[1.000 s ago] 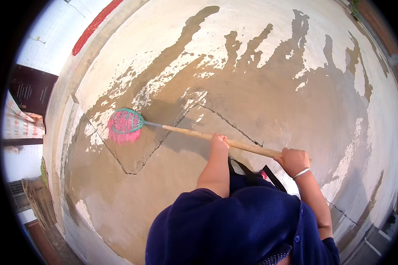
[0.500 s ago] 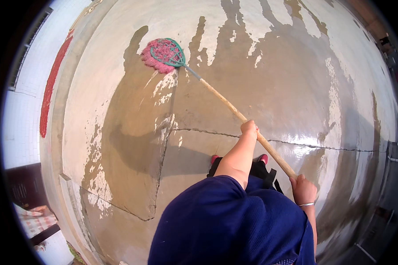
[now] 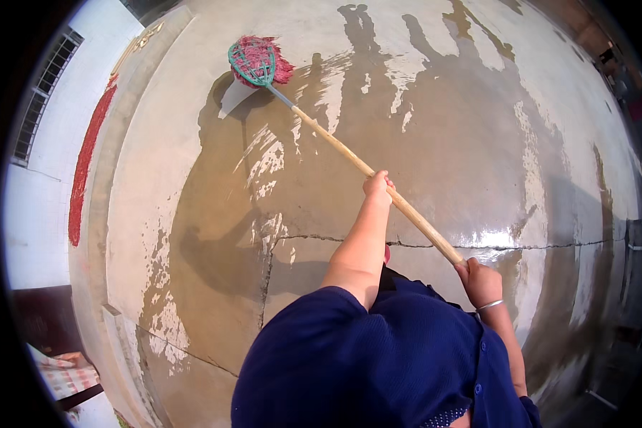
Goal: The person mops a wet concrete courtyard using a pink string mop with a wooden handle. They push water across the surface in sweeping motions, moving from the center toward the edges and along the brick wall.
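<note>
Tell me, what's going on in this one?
A person's left hand grips a mop partway along its wooden handle, and the right hand holds it at the near end. The pink head is out ahead to the left, by the edge of a wet patch on the floor. Whether it touches down is unclear.

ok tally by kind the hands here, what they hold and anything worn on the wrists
Long wooden-handled mop with pink strands and green frame: 1
Bare hands, left hand and right hand, both gripping the mop: 2
Thin silver-coloured round bangle: 1
Total: 4
</note>
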A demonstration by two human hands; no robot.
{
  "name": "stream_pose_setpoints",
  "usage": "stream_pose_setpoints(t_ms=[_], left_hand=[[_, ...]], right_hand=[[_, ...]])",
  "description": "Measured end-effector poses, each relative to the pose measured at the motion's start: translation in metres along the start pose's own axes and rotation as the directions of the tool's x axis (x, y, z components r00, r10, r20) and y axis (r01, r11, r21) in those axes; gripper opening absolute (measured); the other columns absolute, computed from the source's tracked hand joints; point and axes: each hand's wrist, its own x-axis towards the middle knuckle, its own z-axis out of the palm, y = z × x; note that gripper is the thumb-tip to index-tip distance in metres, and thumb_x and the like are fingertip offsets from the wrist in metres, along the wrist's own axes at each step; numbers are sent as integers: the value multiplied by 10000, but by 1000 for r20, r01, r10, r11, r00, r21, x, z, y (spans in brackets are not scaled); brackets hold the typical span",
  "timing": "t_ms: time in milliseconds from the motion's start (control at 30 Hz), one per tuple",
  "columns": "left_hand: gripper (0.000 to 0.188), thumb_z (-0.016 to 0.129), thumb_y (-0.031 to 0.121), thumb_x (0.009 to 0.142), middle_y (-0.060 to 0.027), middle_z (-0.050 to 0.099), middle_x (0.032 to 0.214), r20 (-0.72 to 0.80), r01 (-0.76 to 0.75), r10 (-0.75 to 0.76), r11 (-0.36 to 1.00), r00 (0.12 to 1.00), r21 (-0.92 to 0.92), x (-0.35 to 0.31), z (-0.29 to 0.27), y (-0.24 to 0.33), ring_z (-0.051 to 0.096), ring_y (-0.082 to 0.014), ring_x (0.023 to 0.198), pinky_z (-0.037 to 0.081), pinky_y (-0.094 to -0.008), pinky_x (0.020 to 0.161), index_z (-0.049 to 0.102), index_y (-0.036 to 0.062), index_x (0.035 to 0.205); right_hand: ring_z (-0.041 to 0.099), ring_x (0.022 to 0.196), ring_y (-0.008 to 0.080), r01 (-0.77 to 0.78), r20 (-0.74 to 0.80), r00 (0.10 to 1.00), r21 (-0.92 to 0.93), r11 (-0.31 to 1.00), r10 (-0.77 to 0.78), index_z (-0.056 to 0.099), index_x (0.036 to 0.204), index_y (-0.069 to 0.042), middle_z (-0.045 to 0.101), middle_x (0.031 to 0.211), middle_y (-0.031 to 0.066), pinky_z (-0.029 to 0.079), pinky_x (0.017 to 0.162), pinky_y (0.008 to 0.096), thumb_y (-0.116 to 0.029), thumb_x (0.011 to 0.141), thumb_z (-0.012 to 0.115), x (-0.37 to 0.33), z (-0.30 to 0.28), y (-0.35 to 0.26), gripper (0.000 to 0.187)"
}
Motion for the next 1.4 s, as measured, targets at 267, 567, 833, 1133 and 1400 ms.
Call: stream_pose_setpoints(t_ms=[267,567,833,1133,1400], left_hand=[[188,572,91,794,16,399,579,-150,-183,132,896,980,-404,22,-92,143,408,-106,471,374,-259,469,415,99,690],[347,418,193,879,26,347,445,-366,-355,121,638,923,-684,35,-289,264,353,-109,387,371,-222,426,310,147,552],[173,392,49,598,26,358,467,-450,-240,-180,646,875,-724,85,-353,310,385,-113,432,420,-266,478,297,154,498],[148,439,56,782,4,362,558,-362,-12,-154,909,919,-417,153,-209,296,346,-111,449,365,-262,468,376,101,656],[77,512,23,761,-31,429,586,-126,232,-211,955,969,186,170,-72,240,411,-140,462,380,-292,452,457,52,716]], right_hand=[[593,594,302,431,62,902,-96,897,-426,544,761,-54,595,620,117,467,545,410,-416,834,510,121,-53,-85,371],[616,652,237,796,97,594,-213,567,-798,596,771,-81,619,682,67,469,575,361,-442,797,544,218,-51,-300,365],[604,668,251,807,217,588,-227,545,-779,581,727,-89,596,666,73,462,599,354,-450,781,559,251,-44,-421,365],[614,624,248,301,120,953,-254,919,-279,584,726,-83,604,660,82,474,551,373,-451,786,561,221,-42,-345,374],[599,567,282,-231,43,970,-125,965,238,528,808,-72,607,676,105,472,509,395,-419,840,506,130,1,-331,349]])
